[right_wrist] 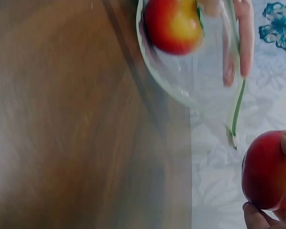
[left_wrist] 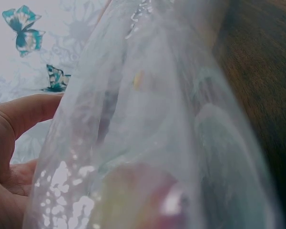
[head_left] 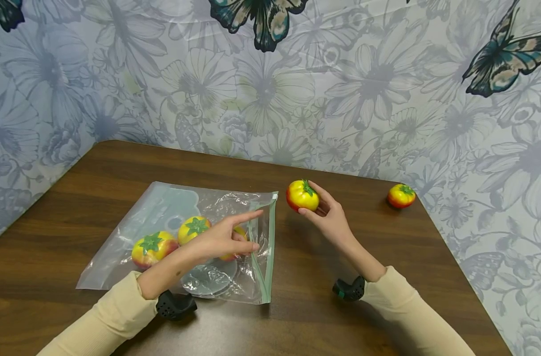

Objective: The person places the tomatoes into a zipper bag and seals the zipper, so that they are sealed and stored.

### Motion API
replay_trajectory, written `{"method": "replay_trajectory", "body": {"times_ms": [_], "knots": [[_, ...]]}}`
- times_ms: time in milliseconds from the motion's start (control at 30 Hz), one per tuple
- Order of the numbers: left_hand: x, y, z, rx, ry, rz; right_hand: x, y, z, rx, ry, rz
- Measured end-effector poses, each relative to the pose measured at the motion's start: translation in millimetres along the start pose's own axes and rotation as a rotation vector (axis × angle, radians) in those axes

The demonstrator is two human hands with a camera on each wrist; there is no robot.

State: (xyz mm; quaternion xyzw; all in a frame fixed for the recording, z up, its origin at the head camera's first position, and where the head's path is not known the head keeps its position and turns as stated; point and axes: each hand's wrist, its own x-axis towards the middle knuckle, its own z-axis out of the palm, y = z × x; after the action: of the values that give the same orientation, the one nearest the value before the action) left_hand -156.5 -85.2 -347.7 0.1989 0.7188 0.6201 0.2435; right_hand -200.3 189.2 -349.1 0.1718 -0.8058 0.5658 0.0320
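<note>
My right hand holds a yellow-and-red toy tomato just right of the bag's mouth, thumb and fingers curled about it. A clear zip bag with a green closure lies on the table. My left hand is at its mouth, index finger straight and thumb apart. In the right wrist view the bag's mouth gapes and the left fingers lie along its green edge. Inside are a tomato, a second tomato and a third, partly hidden by the left hand in the head view.
Another toy tomato sits near the right edge of the brown wooden table. A floral cloth with butterflies hangs behind the table. Black wrist cameras sit at both cuffs.
</note>
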Motion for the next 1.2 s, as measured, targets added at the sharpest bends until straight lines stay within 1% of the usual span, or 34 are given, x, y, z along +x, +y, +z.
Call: {"method": "replay_trajectory", "body": {"times_ms": [233, 433, 533, 700, 767, 1000, 1200], "knots": [[0.5, -0.8, -0.8, 0.017, -0.005, 0.002, -18.5, -4.6, 13.1, 0.077, -0.059, -0.01], [0.8, -0.5, -1.3, 0.031, -0.019, 0.006, -31.3, -4.1, 26.6, 0.079, -0.116, -0.015], [0.5, 0.1, -1.6, 0.021, -0.022, 0.003, -36.9, -11.3, 32.8, 0.052, -0.138, -0.013], [0.3, 0.8, -1.5, 0.01, -0.023, 0.001, -44.3, -29.4, 41.7, -0.007, -0.163, -0.018], [0.4, 0.6, -1.3, 0.008, -0.022, 0.003, -45.3, -32.7, 44.2, -0.019, -0.169, -0.013], [0.1, 0.2, -1.3, -0.003, -0.02, 0.006, -46.1, -30.3, 51.3, -0.022, -0.196, -0.023], [-0.9, 0.1, -2.9, -0.012, -0.023, 0.01, -47.9, -27.8, 56.5, -0.062, -0.234, -0.038]]}}
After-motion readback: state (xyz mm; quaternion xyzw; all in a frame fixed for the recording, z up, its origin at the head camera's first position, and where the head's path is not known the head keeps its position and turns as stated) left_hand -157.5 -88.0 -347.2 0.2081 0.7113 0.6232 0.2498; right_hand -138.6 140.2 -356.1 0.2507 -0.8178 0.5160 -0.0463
